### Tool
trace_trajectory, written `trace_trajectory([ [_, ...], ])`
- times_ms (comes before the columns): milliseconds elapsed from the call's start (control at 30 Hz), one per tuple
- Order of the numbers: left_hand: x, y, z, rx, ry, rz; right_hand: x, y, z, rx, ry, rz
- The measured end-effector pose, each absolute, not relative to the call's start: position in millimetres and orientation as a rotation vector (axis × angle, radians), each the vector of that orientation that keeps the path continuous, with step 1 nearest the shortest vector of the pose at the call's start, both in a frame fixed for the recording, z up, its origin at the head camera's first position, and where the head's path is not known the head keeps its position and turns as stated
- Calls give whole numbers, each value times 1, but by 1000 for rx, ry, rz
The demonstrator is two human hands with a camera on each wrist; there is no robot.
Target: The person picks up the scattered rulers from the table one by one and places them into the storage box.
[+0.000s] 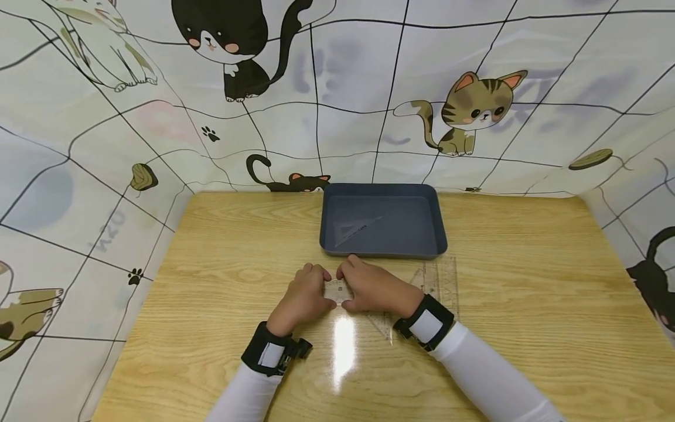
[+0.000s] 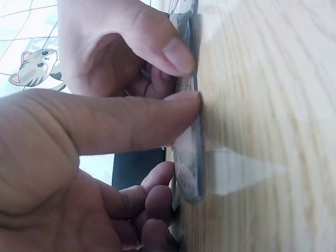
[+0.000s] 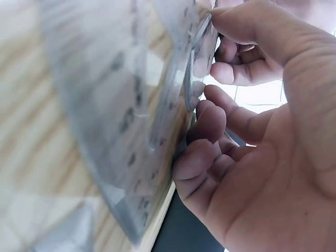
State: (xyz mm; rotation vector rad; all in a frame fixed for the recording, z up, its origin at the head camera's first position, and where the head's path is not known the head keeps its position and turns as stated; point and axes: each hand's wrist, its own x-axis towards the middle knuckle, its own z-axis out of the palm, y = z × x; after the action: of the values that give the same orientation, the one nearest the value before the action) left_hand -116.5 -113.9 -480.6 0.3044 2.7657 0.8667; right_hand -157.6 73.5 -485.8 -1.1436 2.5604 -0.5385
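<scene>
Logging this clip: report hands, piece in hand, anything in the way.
Left hand and right hand pinching clear protractor. Outside tray, near side. Nearby clutter: clear set square, partly hidden by right hand.

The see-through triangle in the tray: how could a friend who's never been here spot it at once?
At the far edge of the wooden table sits a dark blue-grey tray. On the left part of its floor lies the see-through triangle, with dark marks along its long slanted edge. Other clear pieces are outside; this one alone is inside the tray.
</scene>
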Motion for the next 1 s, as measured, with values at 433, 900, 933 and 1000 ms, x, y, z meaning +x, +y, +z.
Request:
trace_trajectory([
  [433,-116,-111,-482,279,2748,826,-156,73,-485,-1198,2588,-537],
  [900,-116,-111,-482,243,2773,839,-156,73,-484,-1115,2549,-591],
  [933,-116,-110,-483,243,2778,835,-156,74,-484,-1110,2544,-605],
  [1000,-116,-110,-483,245,2784,826,-157,74,-484,-1101,2535,-638],
])
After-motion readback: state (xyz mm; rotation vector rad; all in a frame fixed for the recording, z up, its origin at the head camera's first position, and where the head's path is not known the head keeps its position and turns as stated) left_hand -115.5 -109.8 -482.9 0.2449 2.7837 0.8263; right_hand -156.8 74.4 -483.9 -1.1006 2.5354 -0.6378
